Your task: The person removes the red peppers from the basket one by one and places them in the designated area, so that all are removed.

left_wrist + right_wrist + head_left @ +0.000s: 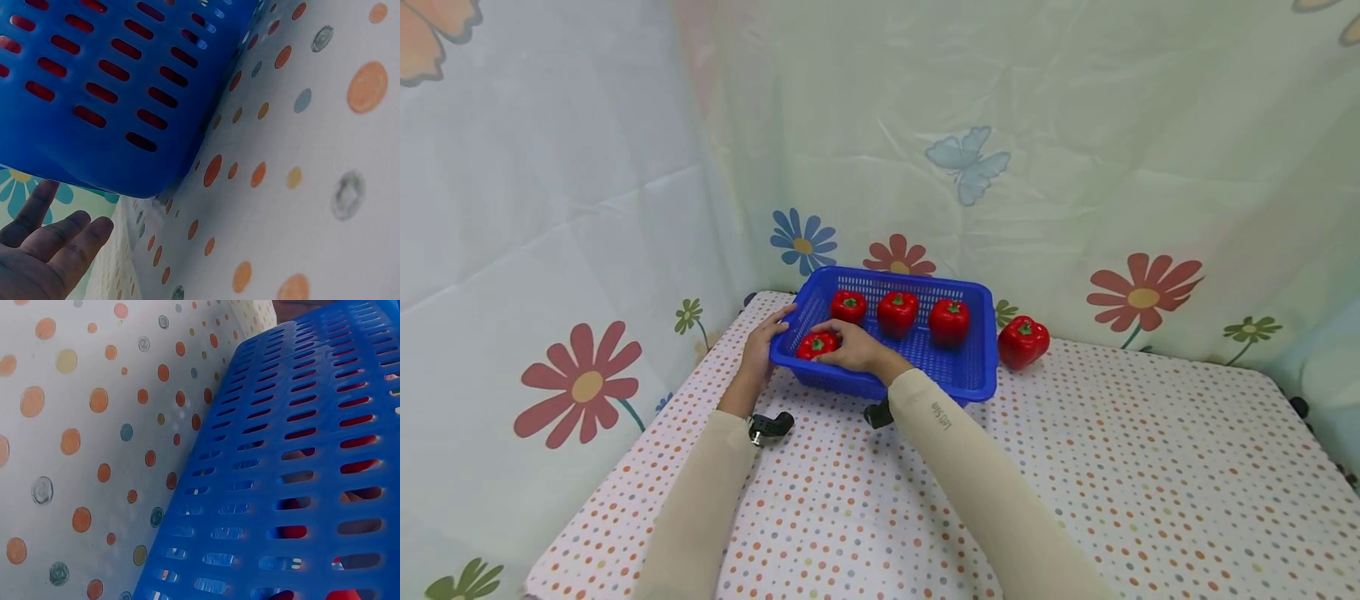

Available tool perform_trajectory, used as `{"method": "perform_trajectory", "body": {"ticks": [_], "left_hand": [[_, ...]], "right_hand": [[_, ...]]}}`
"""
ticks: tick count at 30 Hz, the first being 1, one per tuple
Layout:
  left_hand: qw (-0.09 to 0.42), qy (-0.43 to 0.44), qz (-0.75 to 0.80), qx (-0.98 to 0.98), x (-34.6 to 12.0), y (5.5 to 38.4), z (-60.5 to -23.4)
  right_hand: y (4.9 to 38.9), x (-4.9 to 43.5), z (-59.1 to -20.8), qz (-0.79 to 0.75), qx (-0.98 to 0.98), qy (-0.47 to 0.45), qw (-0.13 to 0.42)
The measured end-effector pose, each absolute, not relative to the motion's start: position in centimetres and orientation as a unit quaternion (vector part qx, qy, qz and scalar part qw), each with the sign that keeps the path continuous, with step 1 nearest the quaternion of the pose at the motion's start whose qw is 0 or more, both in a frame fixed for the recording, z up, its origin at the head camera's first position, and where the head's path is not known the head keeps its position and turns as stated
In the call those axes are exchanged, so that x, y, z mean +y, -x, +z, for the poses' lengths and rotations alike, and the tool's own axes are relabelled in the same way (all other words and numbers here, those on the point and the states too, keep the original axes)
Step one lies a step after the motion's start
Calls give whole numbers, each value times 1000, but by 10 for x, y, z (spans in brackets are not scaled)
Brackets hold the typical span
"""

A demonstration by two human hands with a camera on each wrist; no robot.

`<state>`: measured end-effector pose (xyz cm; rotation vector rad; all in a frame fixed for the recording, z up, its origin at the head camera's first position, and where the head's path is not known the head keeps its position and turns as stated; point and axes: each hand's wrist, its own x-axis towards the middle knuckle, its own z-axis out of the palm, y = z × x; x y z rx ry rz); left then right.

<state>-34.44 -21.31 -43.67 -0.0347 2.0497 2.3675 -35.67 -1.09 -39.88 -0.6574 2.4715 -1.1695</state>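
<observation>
Inside a blue plastic basket (917, 388), my right hand (856, 348) grips a red bell pepper (814, 344) at the front left corner. Three more red peppers stand along the back: a left one (847, 308), a middle one (897, 315) and a right one (950, 325). My left hand (758, 348) is at the basket's left rim, its fingers fairly straight; the left wrist view shows several fingers (69, 244) stretched out beside the basket wall (81, 150). The slotted wall (269, 462) hides most of my right hand in the right wrist view.
Another red bell pepper (1022, 343) lies on the table just right of the basket. A dotted cloth (1150, 467) covers the table. Behind and to the left hang flower-printed curtains (1045, 200), close to the table's edges.
</observation>
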Motion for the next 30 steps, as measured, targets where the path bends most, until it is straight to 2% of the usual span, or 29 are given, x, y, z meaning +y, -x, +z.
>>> {"method": "perform_trajectory", "body": {"ticks": [12,30], "left_hand": [[8,12,766,642,-213,346,-434],[4,8,763,647,-211,342,-434]], "right_hand": [[354,-6,-395,-443,861,228,103],[343,17,-385,-567,810,141,55]]}}
